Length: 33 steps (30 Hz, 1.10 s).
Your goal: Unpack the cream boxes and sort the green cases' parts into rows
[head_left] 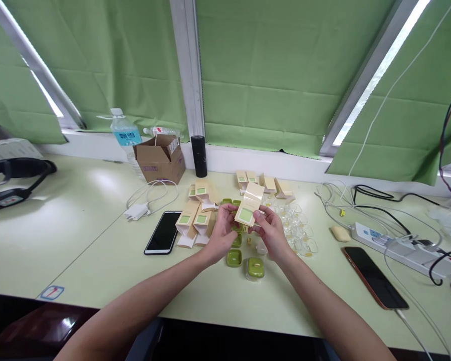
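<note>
A small cream carton (249,201) with a green window is held up, tilted, above the table. My right hand (272,230) grips its lower right corner, thumb on the front face. At its left edge, my left hand (222,228) supports it with bent fingers, the thumb lower and off the front. Green lids (234,258) lie in a column beneath my hands, partly hidden. A clear container with a green lid (255,268) stands nearer the front edge. Several clear containers (295,225) are grouped right of my right hand.
Cream cartons stand at left (185,220) and behind (268,184). A phone (163,232) lies left; another phone (376,277) and a power strip (394,248) lie right among cables. At the back are a cardboard box (161,165), black flask (199,156) and water bottle (126,135).
</note>
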### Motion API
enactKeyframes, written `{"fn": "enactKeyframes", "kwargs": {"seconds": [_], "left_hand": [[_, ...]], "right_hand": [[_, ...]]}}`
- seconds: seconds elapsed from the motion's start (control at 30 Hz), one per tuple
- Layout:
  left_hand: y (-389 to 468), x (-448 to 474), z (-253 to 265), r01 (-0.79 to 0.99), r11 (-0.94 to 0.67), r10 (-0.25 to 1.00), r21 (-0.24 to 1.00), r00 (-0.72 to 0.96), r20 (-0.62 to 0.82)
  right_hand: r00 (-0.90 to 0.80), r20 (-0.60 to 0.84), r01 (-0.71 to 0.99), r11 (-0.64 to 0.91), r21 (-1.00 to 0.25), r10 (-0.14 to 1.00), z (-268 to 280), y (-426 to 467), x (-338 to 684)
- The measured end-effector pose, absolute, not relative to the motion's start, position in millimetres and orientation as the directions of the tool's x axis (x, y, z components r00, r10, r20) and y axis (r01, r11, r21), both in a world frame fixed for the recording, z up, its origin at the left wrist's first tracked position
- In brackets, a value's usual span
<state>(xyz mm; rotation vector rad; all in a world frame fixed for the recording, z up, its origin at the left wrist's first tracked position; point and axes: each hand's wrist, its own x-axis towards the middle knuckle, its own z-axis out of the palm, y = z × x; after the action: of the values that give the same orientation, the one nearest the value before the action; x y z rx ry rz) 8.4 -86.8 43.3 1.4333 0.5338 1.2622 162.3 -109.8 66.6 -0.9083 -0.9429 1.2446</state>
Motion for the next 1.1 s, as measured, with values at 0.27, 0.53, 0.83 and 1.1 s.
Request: {"fn": "enactKeyframes", "kwargs": {"seconds": [0.27,0.53,0.83,1.1], "left_hand": [[-92.9,8.8,47.9,-0.339,-0.254,0.857,0.906,0.356,0.373],[-95.9,9.7,49.1,-0.312,-0.261,0.864,0.914,0.347,0.366],[-95.4,9.5,37.6,-0.350,-0.295,0.823,0.889,0.379,0.422],[-93.1,11.4,32.0,-0.307,-0.358,0.822,0.882,0.344,0.453]], "right_hand": [[0.042,0.091,-0.372,0.100,-0.923,0.995,61.0,-114.6,164.3],[0.059,0.181,-0.254,0.190,-0.948,0.982,50.5,-114.8,162.5],[0.130,0.193,-0.244,0.220,-0.944,0.972,50.8,-116.3,162.3],[0.128,0.157,-0.284,0.188,-0.940,0.979,51.3,-115.4,166.1]]}}
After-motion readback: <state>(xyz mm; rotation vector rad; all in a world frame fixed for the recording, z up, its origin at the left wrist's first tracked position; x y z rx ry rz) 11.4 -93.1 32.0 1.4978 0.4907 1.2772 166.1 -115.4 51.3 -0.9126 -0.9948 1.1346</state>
